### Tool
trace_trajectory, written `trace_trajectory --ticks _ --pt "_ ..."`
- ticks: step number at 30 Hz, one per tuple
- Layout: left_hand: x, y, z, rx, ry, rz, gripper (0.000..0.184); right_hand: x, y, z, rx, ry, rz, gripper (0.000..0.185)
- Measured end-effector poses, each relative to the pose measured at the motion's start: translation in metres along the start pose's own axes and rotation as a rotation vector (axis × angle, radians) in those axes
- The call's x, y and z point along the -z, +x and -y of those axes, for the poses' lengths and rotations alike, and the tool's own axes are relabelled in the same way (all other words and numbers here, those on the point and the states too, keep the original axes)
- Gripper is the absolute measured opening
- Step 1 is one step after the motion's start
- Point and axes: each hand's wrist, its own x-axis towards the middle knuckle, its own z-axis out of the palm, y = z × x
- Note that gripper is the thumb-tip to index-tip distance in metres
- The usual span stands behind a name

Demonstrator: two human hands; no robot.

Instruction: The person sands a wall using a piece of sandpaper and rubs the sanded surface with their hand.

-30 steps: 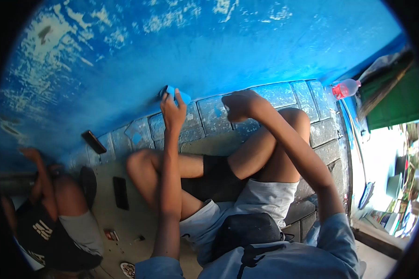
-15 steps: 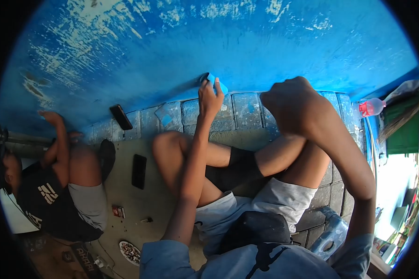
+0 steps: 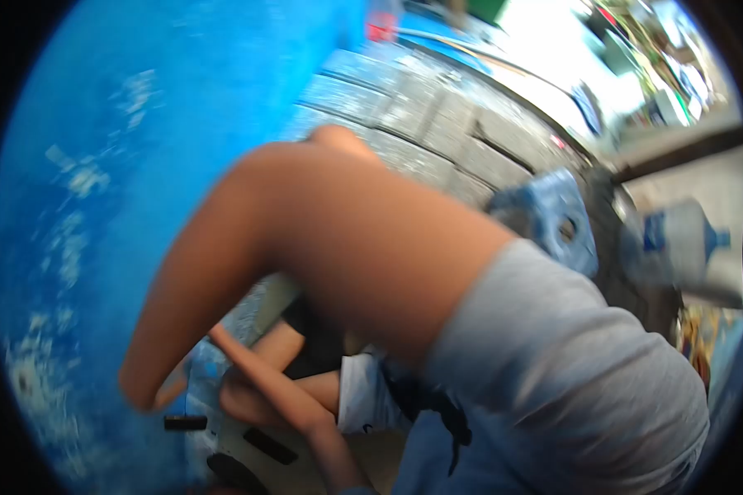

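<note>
My right arm sweeps across the middle of the view, bent at the elbow, blurred by motion. Its forearm runs down along the blue wall (image 3: pixel 215 91), and my right hand (image 3: pixel 150 398) is bent at the wrist beside the wall's lower part. Its fingers are smeared and mostly hidden. Coming up from below, my left forearm (image 3: pixel 264 371) passes behind the right one, which covers the left hand and anything in it. Two dark phone-like slabs, one by the wall (image 3: pixel 185 422) and one on the floor (image 3: pixel 270 445), lie below the hands.
Grey blocks (image 3: pixel 437 124) line the ground along the wall. A blue plastic piece with a round hole (image 3: pixel 557 223) stands at my right, with a large clear water jug (image 3: pixel 673 243) beyond it. A red-labelled bottle (image 3: pixel 380 29) is at the top. Sunlit clutter fills the upper right.
The view has swung to the right and tilted. My right arm now crosses in front of the left. The light-blue item my left hand held against the wall is hidden, and the other person is out of view.
</note>
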Motion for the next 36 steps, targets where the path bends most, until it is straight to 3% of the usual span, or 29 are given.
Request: trace_trajectory --ticks 6,14,36 --pt "0.005 0.015 0.02 0.006 0.139 0.017 0.034 -0.068 0.023 0.032 0.253 0.163 -0.209 0.025" --pt "0.013 0.023 0.029 0.045 0.241 -0.014 0.035 -0.109 0.046 0.069 0.406 0.234 -0.192 0.025" --pt "0.024 0.012 0.026 0.002 0.29 0.014 0.043 -0.144 0.056 0.099 0.46 0.348 -0.23 0.026"
